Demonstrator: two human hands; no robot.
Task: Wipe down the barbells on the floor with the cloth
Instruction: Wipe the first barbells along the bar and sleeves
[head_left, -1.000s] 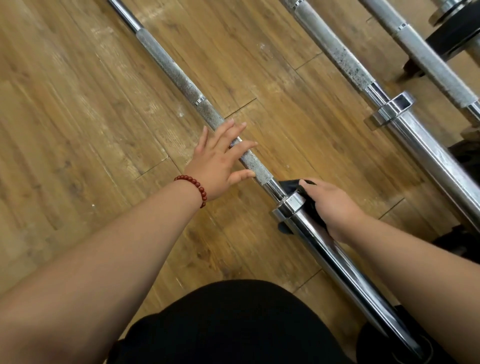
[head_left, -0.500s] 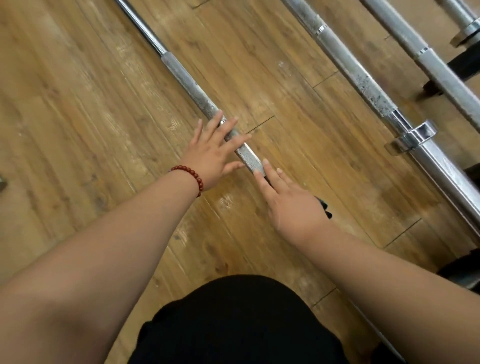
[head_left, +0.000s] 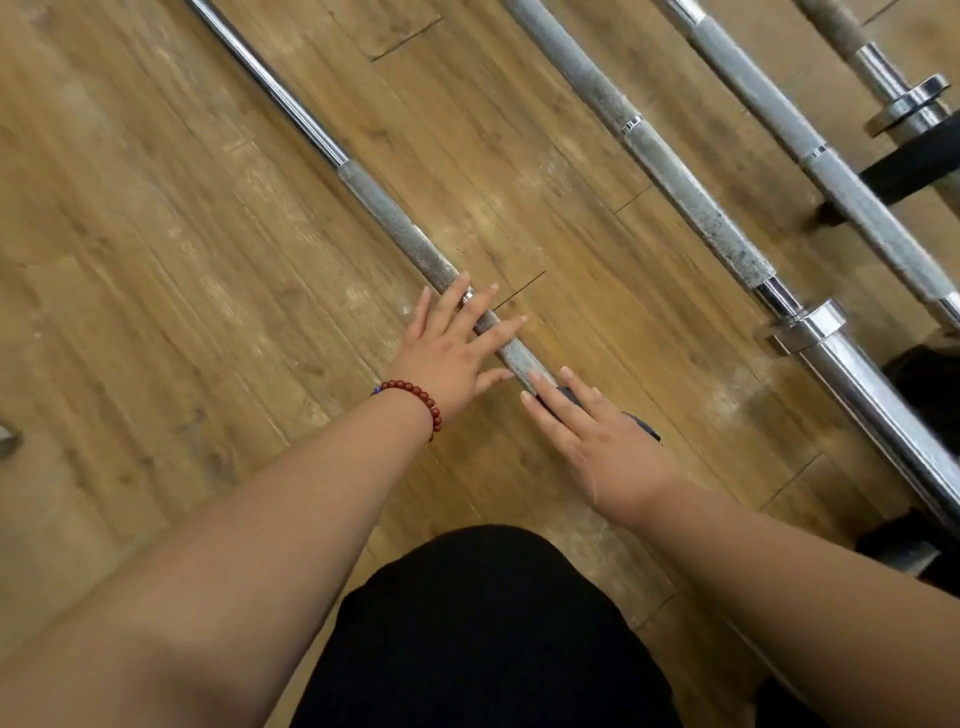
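Cloth (head_left: 644, 427), perhaps navy, half-hidden under flat right hand (head_left: 597, 441); left hand (head_left: 452, 353) splayed on barbell (head_left: 395, 223)

Left hand (head_left: 448, 353) on nearest barbell (head_left: 387, 221), right hand (head_left: 602, 447) beside it on cloth (head_left: 645, 427)

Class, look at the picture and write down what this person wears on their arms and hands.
The left hand and right hand are bare: no gloves or rings. No sleeves show on either arm. Round the left wrist sits a bracelet of round dark red beads, with one small blue bead at its outer end.
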